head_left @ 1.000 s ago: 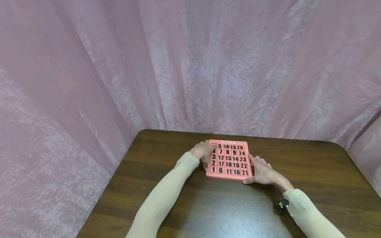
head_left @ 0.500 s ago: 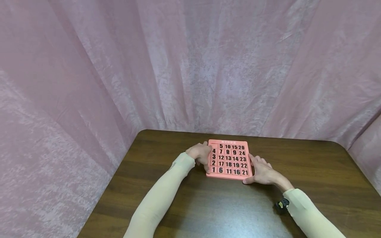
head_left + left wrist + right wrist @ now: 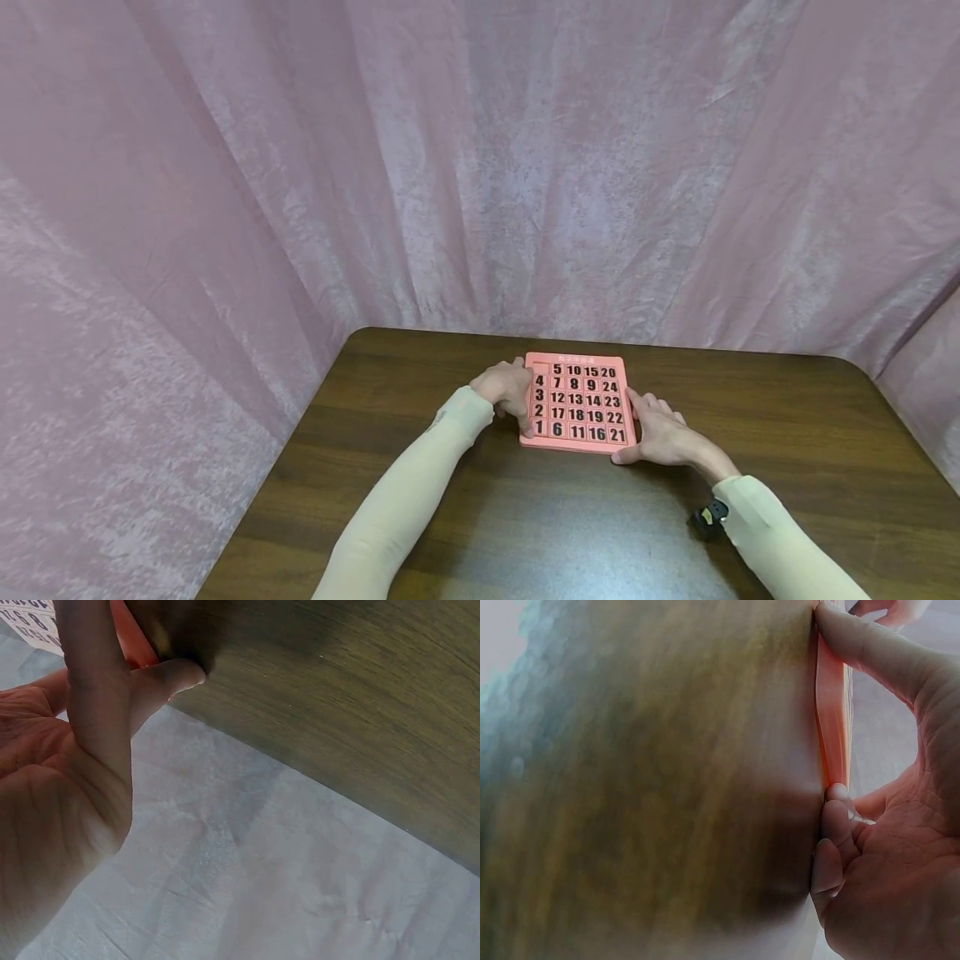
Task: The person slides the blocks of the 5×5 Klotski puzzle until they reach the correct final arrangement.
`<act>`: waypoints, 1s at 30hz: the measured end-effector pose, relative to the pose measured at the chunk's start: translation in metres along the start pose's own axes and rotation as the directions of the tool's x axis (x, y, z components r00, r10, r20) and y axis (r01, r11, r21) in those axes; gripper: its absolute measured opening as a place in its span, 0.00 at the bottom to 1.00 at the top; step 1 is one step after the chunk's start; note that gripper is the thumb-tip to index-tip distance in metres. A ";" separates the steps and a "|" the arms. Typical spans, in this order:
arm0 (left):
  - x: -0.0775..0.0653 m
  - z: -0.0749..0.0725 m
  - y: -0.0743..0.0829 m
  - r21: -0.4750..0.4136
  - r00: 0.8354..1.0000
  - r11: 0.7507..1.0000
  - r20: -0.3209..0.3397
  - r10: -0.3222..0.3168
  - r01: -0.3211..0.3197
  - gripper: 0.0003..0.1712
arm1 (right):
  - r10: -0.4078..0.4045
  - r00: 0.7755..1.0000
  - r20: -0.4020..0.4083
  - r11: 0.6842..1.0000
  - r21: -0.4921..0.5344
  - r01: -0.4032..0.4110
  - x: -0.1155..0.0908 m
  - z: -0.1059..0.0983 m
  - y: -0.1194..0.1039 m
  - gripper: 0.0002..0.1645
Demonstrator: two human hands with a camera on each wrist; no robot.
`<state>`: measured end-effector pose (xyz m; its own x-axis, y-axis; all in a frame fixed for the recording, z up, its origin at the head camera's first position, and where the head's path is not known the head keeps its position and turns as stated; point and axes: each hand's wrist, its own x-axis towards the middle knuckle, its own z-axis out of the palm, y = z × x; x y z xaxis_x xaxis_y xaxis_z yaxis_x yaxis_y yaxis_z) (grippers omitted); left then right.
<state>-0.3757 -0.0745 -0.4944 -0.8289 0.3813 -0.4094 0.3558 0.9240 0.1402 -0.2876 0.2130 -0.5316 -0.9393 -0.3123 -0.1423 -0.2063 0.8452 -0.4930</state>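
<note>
A flat pink sliding number puzzle [image 3: 575, 407] with black numerals lies on the table, one gap at its top-left corner. My left hand [image 3: 510, 389] holds its left side, thumb by the near-left corner and fingers farther up the edge. In the left wrist view, a digit of that hand [image 3: 96, 742] meets the puzzle's red rim [image 3: 133, 637]. My right hand [image 3: 662, 433] grips the right side, thumb at the near corner. The right wrist view shows the right hand's thumb [image 3: 877, 645] and curled fingers along the pink side wall [image 3: 831, 712].
The brown wooden table [image 3: 420, 367] has rounded far corners. Behind it and to the left hangs a pink velvet curtain [image 3: 510, 167]. A small black device [image 3: 708, 518] sits at the right wrist.
The left index finger has drawn back leftward off the top-left tiles, uncovering the 4 and the gap. The top row sits slightly farther right. The right hand has stayed put.
</note>
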 end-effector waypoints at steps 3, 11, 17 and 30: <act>0.001 0.000 -0.001 -0.018 1.000 1.000 0.003 0.002 -0.002 0.51 | 0.003 1.000 0.004 1.000 -0.004 -0.003 0.000 0.000 -0.001 0.82; 0.004 -0.001 -0.002 -0.049 1.000 0.999 0.011 -0.010 0.011 0.35 | 0.006 1.000 0.008 1.000 -0.003 -0.006 0.000 -0.001 -0.001 0.82; 0.002 -0.002 -0.004 -0.055 1.000 0.998 0.000 -0.001 0.001 0.27 | 0.014 1.000 0.019 1.000 0.007 -0.014 0.001 0.000 0.001 0.82; -0.001 -0.006 -0.005 -0.070 1.000 0.998 0.029 0.005 -0.003 0.46 | -0.041 0.996 0.074 0.971 0.237 0.023 0.001 -0.010 0.013 0.60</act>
<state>-0.3791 -0.0793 -0.4896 -0.8142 0.3849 -0.4346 0.3270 0.9227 0.2044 -0.2941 0.2279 -0.5295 -0.9072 -0.3781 -0.1845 -0.1569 0.7110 -0.6855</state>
